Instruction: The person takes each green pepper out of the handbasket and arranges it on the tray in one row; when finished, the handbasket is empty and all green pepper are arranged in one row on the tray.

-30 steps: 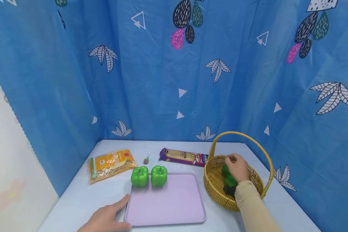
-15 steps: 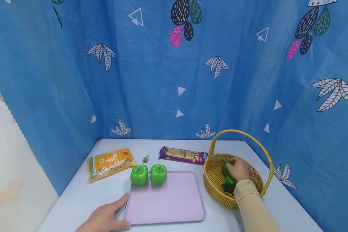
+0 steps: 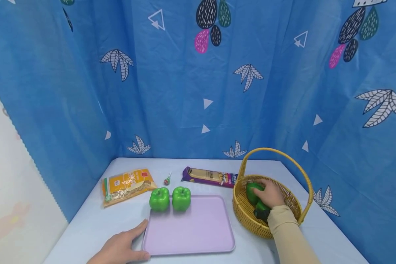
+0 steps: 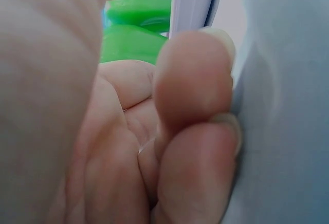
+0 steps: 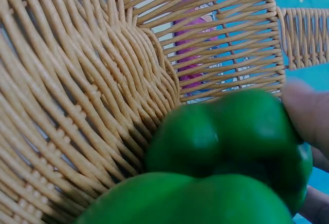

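In the head view my right hand (image 3: 271, 194) is inside the yellow wicker basket (image 3: 250, 225), gripping a green pepper (image 3: 253, 193). The right wrist view shows a thumb and fingers (image 5: 307, 115) at the side of this pepper (image 5: 241, 126), with another green pepper (image 5: 185, 203) nearer the camera. My left hand (image 3: 120, 245) rests at the left edge of the lilac tray (image 3: 191, 234), thumb and fingers spread. Two green peppers (image 3: 159, 200) (image 3: 181, 199) stand side by side at the tray's back left corner.
An orange food bag (image 3: 128, 186) lies at the back left, with a small lollipop (image 3: 167, 180) to its right. A purple packet (image 3: 209, 177) lies behind the tray, its right end by the basket. The basket's tall handle (image 3: 277, 149) arches over it. Blue curtain hangs behind the table.
My right hand has sunk a little lower into the basket and closed round a pepper, which has shifted slightly left. The left hand has stayed at the tray.
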Action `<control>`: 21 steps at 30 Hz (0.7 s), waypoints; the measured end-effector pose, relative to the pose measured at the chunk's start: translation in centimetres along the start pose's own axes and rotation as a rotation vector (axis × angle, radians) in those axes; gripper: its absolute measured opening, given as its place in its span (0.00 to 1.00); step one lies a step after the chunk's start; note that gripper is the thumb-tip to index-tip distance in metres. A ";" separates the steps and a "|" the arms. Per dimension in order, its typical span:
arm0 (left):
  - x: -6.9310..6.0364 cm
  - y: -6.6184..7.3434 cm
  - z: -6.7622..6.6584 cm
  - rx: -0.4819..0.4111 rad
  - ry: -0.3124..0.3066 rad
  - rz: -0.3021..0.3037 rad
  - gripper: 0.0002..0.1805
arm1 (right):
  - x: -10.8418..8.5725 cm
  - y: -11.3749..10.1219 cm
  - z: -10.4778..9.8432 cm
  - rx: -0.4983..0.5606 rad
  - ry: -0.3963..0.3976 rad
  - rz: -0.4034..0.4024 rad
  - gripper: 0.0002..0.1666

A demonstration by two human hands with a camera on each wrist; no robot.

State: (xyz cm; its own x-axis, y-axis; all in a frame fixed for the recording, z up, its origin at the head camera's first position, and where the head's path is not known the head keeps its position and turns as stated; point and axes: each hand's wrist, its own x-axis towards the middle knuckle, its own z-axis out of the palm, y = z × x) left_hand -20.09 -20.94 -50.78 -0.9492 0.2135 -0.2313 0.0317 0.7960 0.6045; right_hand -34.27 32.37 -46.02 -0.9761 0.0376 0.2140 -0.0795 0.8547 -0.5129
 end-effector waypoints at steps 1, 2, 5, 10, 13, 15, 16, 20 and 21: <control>0.0 0.0 0.0 0.001 -0.002 0.000 0.62 | 0.1 0.0 0.0 0.002 0.002 -0.013 0.33; 0.0 0.1 0.0 0.000 -0.002 -0.004 0.62 | 0.1 0.1 0.1 0.004 0.004 -0.023 0.34; 0.0 0.2 0.0 0.003 -0.003 -0.015 0.62 | 0.2 0.0 0.1 0.014 -0.003 -0.041 0.37; 0.1 0.2 0.0 0.011 0.000 -0.024 0.62 | -0.1 -0.4 -0.2 0.020 -0.050 -0.035 0.36; 0.1 0.2 0.1 0.010 -0.002 -0.028 0.62 | -0.3 -0.5 -0.3 0.009 -0.066 -0.047 0.35; 0.2 0.2 0.1 0.009 -0.004 -0.033 0.62 | -0.3 -0.5 -0.3 0.007 -0.067 -0.065 0.37; 0.2 0.2 0.1 0.011 -0.004 -0.036 0.62 | -0.4 -0.5 -0.2 0.010 -0.071 -0.074 0.38; 0.1 0.3 0.1 0.008 -0.003 -0.037 0.62 | -0.4 -0.6 0.0 0.018 -0.089 -0.090 0.41; 0.1 0.3 0.0 0.008 -0.003 -0.038 0.62 | -0.4 -0.4 0.1 0.019 -0.095 -0.094 0.41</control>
State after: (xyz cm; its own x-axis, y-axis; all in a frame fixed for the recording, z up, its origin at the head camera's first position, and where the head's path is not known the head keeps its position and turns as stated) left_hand -20.13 -20.68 -50.66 -0.9488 0.1850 -0.2561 -0.0016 0.8079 0.5894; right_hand -33.88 31.95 -45.93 -0.9788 -0.0923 0.1830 -0.1747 0.8423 -0.5098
